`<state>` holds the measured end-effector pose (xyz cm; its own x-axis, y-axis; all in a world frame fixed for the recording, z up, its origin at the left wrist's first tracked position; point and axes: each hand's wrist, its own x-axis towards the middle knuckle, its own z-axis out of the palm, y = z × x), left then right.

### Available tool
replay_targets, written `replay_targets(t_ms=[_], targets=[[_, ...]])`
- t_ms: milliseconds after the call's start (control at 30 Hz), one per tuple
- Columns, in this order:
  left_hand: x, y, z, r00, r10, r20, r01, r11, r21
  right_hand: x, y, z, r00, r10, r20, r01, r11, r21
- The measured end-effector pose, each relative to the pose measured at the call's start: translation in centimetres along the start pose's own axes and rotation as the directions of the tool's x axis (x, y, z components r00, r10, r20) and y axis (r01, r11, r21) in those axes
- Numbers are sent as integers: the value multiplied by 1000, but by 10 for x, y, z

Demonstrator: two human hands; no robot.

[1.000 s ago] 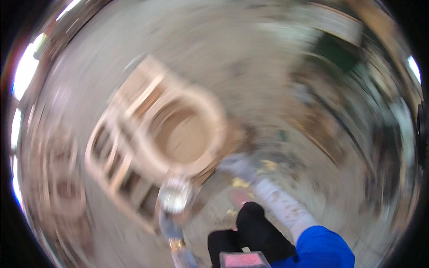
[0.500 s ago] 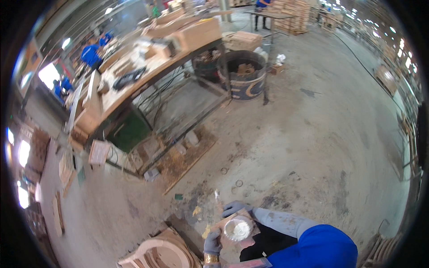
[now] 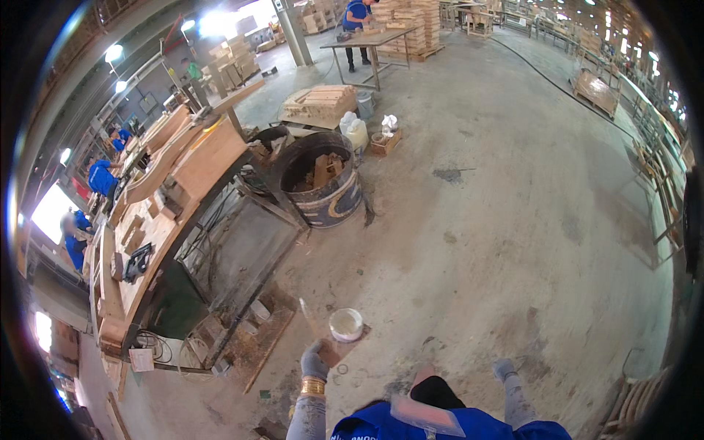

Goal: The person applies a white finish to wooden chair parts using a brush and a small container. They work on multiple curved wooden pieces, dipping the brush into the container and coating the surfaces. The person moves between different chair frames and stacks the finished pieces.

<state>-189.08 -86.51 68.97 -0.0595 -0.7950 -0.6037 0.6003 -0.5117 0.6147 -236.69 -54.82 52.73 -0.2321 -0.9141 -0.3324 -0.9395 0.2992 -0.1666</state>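
My left hand (image 3: 314, 361), in a grey glove with gold bangles at the wrist, grips a small wooden board (image 3: 336, 353) by its near left edge. On the board stands a round white tub (image 3: 345, 323) with whitish contents. A thin white-tipped stick or brush (image 3: 304, 306) sticks up beside the tub. My right hand (image 3: 503, 369), also gloved, hangs low to the right, apart from the board. Its fingers look loosely apart, and I see nothing in them.
A workbench (image 3: 192, 192) with curved wooden parts and a black tool (image 3: 137, 262) stands on the left. Beyond it are a large dark bin (image 3: 323, 205) of wood scraps and a pallet of wood pieces (image 3: 319, 105). A co-worker (image 3: 357, 20) stands at a far table (image 3: 374, 38).
My right hand has left the board and dropped to the right side. My left hand still carries the board and tub. The view has shifted, and the curved wooden frame is out of sight.
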Motion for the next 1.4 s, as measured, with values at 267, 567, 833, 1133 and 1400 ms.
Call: replay_targets(t_ms=[267, 567, 833, 1133, 1400], targets=[[143, -9, 139, 979, 97, -179, -87, 994, 63, 256, 3, -95, 983, -16, 184, -82, 853, 516], [402, -8, 376, 911, 399, -108, -282, 791, 543, 598, 94, -287, 979, -33, 202, -99, 787, 609], [568, -43, 573, 877, 311, -365, -245, 945, 216, 931, 214, -339, 917, -88, 390, 64, 995, 76], [803, -102, 695, 797, 257, -547, -119, 954, 275, 1416, 59, -310, 866, -501, 4, 492, 852, 178], [928, -113, 706, 678, 176, -714, -14, 974, 228, 1616, -66, -227, 909, -416, -23, 415, 909, -35]])
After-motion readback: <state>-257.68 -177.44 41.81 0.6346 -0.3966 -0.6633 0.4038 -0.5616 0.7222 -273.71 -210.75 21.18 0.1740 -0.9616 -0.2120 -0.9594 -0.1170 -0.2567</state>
